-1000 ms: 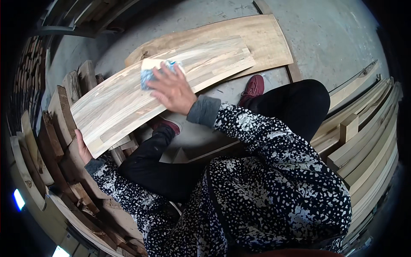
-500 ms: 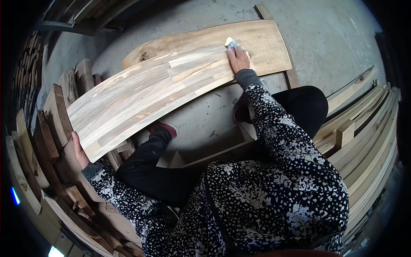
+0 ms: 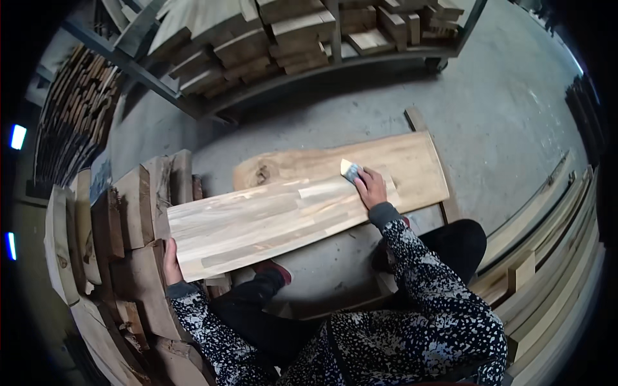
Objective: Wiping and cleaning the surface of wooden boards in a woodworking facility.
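A pale edge-glued wooden panel [image 3: 257,225] lies across a longer live-edge plank [image 3: 412,164] with a dark knot, its left end overhanging. My left hand [image 3: 172,262] grips the panel's left end edge; the fingers underneath are hidden. With my right hand [image 3: 373,188] I hold a small folded piece of sandpaper [image 3: 350,170], pale yellow and blue-grey, against the panel's face towards its right end. The fingers are closed round it.
Rough stacked timber [image 3: 145,276] stands close by my left arm. Long pale boards [image 3: 553,257] lie at my right. A metal rack [image 3: 277,83] loaded with wood blocks stands ahead. A wooden bar [image 3: 415,119] sits under the plank's right end on the concrete floor.
My view has tilted up, bringing the rack into sight and the panel lower in the picture. Both hands keep their holds; my right hand with the sandpaper has shifted slightly along the panel.
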The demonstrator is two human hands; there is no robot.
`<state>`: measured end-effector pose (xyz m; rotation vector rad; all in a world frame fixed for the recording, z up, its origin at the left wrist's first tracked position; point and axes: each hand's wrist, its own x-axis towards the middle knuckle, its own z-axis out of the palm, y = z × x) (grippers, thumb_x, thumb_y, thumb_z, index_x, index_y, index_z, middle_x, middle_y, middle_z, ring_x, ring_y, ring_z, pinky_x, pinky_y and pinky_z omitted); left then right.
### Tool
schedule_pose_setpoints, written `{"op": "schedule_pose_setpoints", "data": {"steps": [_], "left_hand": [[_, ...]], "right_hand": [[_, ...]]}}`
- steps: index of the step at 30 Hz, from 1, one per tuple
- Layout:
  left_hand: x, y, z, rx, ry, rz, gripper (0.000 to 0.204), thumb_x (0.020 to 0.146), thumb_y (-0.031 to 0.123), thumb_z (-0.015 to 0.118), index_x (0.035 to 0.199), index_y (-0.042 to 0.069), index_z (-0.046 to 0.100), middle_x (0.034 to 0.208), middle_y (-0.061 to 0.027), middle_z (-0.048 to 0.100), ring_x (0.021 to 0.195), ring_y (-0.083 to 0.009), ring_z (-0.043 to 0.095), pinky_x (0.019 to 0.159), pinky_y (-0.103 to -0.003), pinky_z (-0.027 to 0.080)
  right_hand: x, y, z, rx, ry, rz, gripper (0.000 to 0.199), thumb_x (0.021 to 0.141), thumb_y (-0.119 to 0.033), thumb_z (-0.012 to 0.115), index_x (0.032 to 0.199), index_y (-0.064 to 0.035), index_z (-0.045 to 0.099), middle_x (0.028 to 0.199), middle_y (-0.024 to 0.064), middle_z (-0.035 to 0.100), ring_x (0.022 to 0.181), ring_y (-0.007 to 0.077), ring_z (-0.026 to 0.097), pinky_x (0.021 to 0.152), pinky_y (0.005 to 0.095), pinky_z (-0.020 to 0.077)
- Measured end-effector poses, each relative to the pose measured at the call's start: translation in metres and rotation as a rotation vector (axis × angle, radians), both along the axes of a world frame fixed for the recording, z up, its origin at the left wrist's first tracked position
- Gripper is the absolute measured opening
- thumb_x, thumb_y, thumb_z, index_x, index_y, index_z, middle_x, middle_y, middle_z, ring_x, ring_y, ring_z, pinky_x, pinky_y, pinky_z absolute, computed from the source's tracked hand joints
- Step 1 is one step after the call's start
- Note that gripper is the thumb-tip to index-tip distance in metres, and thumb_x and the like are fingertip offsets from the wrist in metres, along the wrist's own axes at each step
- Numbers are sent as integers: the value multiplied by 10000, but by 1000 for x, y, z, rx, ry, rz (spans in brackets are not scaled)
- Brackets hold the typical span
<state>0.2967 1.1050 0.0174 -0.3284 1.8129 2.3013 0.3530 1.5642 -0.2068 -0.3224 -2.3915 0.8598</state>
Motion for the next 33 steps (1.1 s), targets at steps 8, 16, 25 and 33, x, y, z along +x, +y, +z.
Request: {"op": "schedule_pose_setpoints", "data": {"steps": [8, 16, 25, 33], "left_hand": [[-2, 20, 13, -92, 147, -24, 416, 877, 294, 426, 1176, 5, 445, 1136, -82, 503, 1022, -163, 489, 880, -286, 371], [-8, 3, 2, -214, 204, -83, 459, 893, 297, 386, 1232, -12, 376, 1216, -86, 438, 1118, -155, 404, 946, -272, 287], [-3, 24, 20, -189, 188, -71, 462, 883, 279, 418, 1233, -21, 380, 1225, -93, 440, 1127, -161, 407, 950, -273, 288], [-8, 15, 8, -97, 101, 12, 425, 871, 303, 445, 1180, 12, 447, 1144, -86, 502, 1022, -168, 494, 872, -278, 383]], "right_hand": [[0, -46, 39, -148, 1, 81, 354, 753, -248, 595, 1048, -62, 540, 1110, 164, 505, 1060, 314, 449, 885, 398, 339], [12, 20, -28, 150, -169, -186, 235, 739, -177, 574, 954, -82, 588, 992, 148, 571, 916, 326, 530, 783, 398, 422], [45, -41, -33, -201, -227, -417, 276, 760, -171, 509, 1018, -104, 581, 1005, 191, 548, 903, 361, 504, 775, 422, 408], [43, -236, 197, -290, -21, 736, 535, 739, -103, 544, 1249, -181, 403, 1314, 108, 347, 1237, 349, 248, 1000, 487, 164]]}}
